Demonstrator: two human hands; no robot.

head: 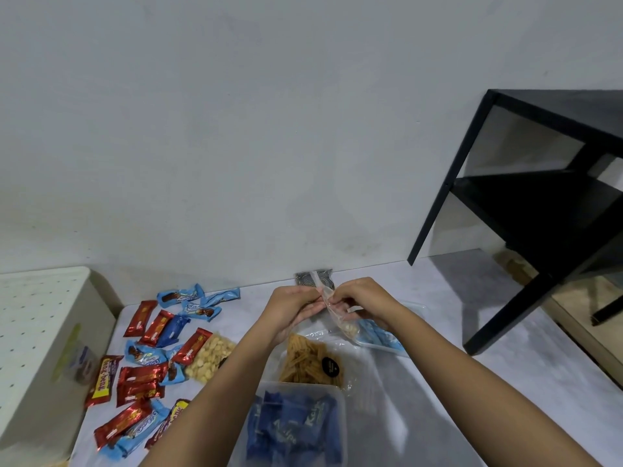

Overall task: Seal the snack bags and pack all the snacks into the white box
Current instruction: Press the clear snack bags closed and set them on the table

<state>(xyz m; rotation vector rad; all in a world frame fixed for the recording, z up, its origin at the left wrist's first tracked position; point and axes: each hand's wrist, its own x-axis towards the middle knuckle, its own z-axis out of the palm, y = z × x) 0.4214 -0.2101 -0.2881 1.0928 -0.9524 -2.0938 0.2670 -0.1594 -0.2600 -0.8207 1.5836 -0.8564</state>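
My left hand (292,308) and my right hand (360,299) hold a small clear snack bag (337,316) between them above the table, both pinching its top edge. Pale round snacks sit in the bag's bottom. Below lies a clear bag of orange stick snacks (308,360) with a black round label. A bag of pale round crackers (210,357) lies to the left. Red wrapped bars (141,382) and light blue wrapped bars (190,298) are scattered on the left of the table. The white box (37,335) stands at the far left.
A translucent tub (293,426) with dark blue packets sits near the front edge. A shallow clear tray (382,338) with light blue packets lies under my right wrist. A dark patterned packet (315,279) leans by the wall. A black shelf unit (539,203) stands at the right.
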